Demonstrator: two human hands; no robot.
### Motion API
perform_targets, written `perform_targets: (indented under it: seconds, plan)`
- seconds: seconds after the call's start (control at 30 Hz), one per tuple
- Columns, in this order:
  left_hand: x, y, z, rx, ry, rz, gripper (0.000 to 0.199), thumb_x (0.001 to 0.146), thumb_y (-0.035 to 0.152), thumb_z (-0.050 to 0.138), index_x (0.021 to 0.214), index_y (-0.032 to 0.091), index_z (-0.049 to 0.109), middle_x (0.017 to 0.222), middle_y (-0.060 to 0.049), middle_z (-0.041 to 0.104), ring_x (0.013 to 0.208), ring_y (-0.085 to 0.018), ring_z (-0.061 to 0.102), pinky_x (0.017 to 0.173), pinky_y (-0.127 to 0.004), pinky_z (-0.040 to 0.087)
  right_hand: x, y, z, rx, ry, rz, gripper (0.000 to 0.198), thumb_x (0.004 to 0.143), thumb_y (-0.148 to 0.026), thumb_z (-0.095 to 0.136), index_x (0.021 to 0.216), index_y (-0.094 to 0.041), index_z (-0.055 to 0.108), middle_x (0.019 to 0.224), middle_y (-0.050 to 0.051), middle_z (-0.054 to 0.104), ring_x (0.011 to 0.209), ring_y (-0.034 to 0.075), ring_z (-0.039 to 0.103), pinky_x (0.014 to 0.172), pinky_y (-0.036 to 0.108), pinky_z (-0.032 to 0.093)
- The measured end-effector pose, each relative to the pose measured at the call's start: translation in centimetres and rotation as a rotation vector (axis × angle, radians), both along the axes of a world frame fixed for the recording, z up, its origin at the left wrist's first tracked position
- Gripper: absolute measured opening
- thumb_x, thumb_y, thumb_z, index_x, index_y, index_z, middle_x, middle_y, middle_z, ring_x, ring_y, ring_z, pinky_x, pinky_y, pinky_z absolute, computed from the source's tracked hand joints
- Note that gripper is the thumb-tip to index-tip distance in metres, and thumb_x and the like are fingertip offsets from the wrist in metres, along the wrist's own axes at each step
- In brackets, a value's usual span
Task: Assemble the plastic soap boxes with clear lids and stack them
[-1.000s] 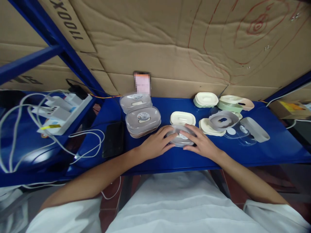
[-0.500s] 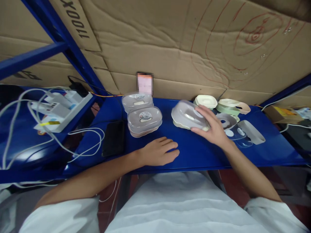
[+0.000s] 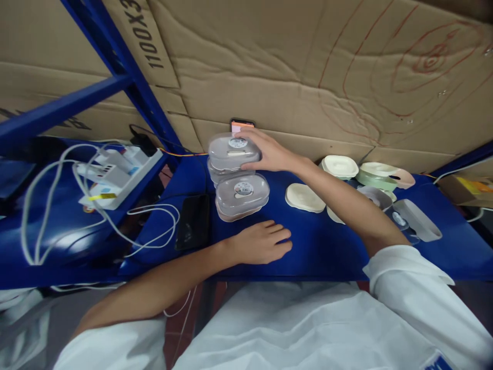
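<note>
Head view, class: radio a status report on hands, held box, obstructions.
Right hand: gripping clear-lidded box, above rear box. Left hand: empty, near table's front edge. Close by: phone, partly hidden behind held box.

box (image 3: pixel 231 154) carried left, right hand (image 3: pixel 271 152) across

The desk (image 3: pixel 327 254) is showing blue, the held box (image 3: pixel 229 160) smoky grey, the power strip (image 3: pixel 133 185) white, and the brown cardboard (image 3: pixel 262 67) is bearing curved red lines.

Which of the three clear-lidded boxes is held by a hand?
The uppermost box at the rear: the right hand grips its right end. No hand holds the partly hidden box just below it or the front box.
</note>
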State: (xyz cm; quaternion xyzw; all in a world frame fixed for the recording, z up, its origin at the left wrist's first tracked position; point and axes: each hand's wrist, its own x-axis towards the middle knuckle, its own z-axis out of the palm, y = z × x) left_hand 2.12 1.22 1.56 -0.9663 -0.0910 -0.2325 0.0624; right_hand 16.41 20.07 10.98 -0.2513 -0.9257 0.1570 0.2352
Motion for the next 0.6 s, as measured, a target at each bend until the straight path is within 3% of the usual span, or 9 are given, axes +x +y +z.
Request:
perform_targets:
  seconds: [0.07, 0.13, 0.27, 0.43, 0.53, 0.6]
  plan:
    - [0.0, 0.0, -0.1, -0.003, -0.005, -0.002, 0.013, 0.105, 0.022, 0.059, 0.098, 0.02, 0.069, 0.098, -0.003, 0.069, 0.081, -0.018, 0.06, 0.076, -0.034, 0.045, 0.3, 0.1, -0.6, 0.011, 0.005, -0.003, 0.111, 0.08, -0.101, 0.056, 0.159, -0.023, 0.05, 0.168, 0.0, 0.049, 0.15, 0.025, 0.042, 0.133, 0.045, 0.029]
    - [0.1, 0.0, -0.2, -0.006, 0.002, -0.003, 0.013, 0.105, 0.022, 0.06, 0.097, 0.02, 0.069, 0.098, -0.003, 0.069, 0.081, -0.018, 0.06, 0.076, -0.034, 0.045, 0.5, 0.3, -1.2, 0.043, 0.014, 0.01, 0.11, 0.083, -0.097, 0.057, 0.159, -0.018, 0.05, 0.169, 0.008, 0.047, 0.154, 0.029, 0.04, 0.133, 0.05, 0.028]
    - [0.2, 0.1, -0.2, -0.008, 0.066, 0.015, 0.014, 0.106, 0.024, 0.059, 0.098, 0.02, 0.069, 0.099, -0.004, 0.069, 0.082, -0.017, 0.06, 0.077, -0.034, 0.045, 0.3, 1.0, -2.1, 0.088, 0.009, 0.041, 0.095, 0.089, -0.08, 0.07, 0.16, -0.021, 0.05, 0.172, 0.016, 0.042, 0.161, 0.035, 0.035, 0.133, 0.058, 0.026]
    - [0.2, 0.5, -0.1, -0.008, 0.099, 0.03, 0.015, 0.108, 0.024, 0.057, 0.098, 0.02, 0.068, 0.098, -0.004, 0.068, 0.083, -0.018, 0.061, 0.078, -0.034, 0.045, 0.9, 0.4, -0.7, 0.139, -0.047, 0.039, 0.082, 0.097, -0.065, 0.07, 0.165, -0.026, 0.044, 0.177, 0.016, 0.035, 0.165, 0.035, 0.029, 0.133, 0.06, 0.026]
    - [0.1, 0.5, -0.2, -0.005, 0.073, 0.016, 0.016, 0.108, 0.023, 0.057, 0.096, 0.019, 0.067, 0.097, -0.004, 0.067, 0.083, -0.018, 0.061, 0.077, -0.034, 0.045, 3.3, -2.6, 0.8, 0.187, -0.037, -0.087, 0.071, 0.106, -0.058, 0.058, 0.165, -0.022, 0.043, 0.175, 0.017, 0.038, 0.163, 0.034, 0.034, 0.132, 0.059, 0.03]
    - [0.1, 0.4, -0.2, -0.008, 0.071, 0.002, 0.015, 0.107, 0.023, 0.058, 0.096, 0.019, 0.067, 0.097, -0.004, 0.067, 0.083, -0.018, 0.061, 0.078, -0.034, 0.046, 5.5, -5.9, 0.9, 0.209, -0.077, -0.276, 0.06, 0.111, -0.051, 0.05, 0.161, -0.018, 0.048, 0.167, 0.02, 0.049, 0.155, 0.036, 0.046, 0.126, 0.058, 0.038]
